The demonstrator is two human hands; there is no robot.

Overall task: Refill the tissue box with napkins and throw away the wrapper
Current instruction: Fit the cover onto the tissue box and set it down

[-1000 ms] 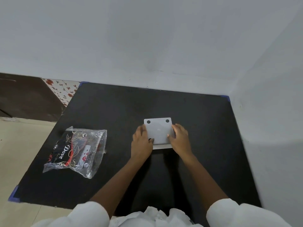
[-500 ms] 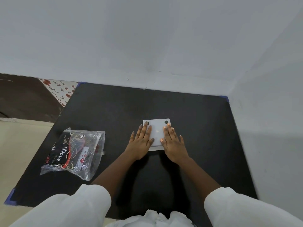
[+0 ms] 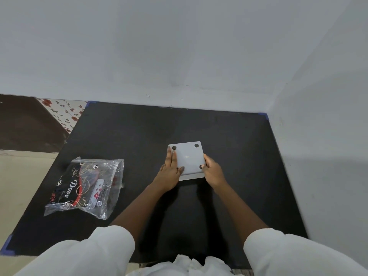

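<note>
A flat square grey tissue box (image 3: pixel 188 157) lies upside down in the middle of the black table (image 3: pixel 139 132), dark round feet showing at its corners. My left hand (image 3: pixel 171 169) lies along the box's left edge, fingers straight, thumb on its top face. My right hand (image 3: pixel 212 171) grips the box's near right corner. A clear plastic pack of napkins (image 3: pixel 84 187), printed black with red and gold and the word "Dove", rests on the table's left side, apart from both hands.
Grey walls (image 3: pixel 179 56) close in the table at the back and on the right. Blue tape marks the table corners. Left of the table are a flowered cloth (image 3: pixel 63 112), a dark wooden surface and a pale floor.
Half a second ago both hands lay flat on top of the box. Now they have slid out to its left edge and near right corner. The napkin pack has not moved.
</note>
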